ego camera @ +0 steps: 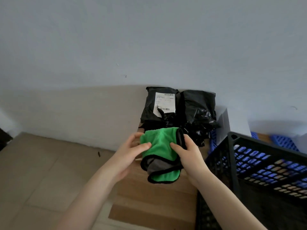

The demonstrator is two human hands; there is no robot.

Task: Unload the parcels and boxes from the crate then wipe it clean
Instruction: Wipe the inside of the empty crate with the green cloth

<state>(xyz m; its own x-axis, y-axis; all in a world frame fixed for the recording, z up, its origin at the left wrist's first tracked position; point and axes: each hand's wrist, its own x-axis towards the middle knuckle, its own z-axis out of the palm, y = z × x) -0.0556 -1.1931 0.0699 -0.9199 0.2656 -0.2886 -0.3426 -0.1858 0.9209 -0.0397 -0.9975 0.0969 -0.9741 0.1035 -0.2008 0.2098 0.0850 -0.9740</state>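
A green cloth (pixel 158 146) with black edging and a grey underside hangs between both hands above a brown cardboard surface (pixel 149 201). My left hand (pixel 132 148) grips its left side, thumb on top. My right hand (pixel 187 151) grips its right edge. Behind the cloth, black plastic parcels (pixel 196 112) lie stacked against the wall; the left one (pixel 154 107) bears a white shipping label. The black lattice crate (pixel 232 163) stands at the right, tilted, and no parcels show in the part I can see.
A white box (pixel 224 123) stands between the parcels and the crate. Blue plastic lattice pieces (pixel 282 143) lie behind the crate. A pale wall rises straight ahead. Beige tiled floor (pixel 41 171) spreads to the left.
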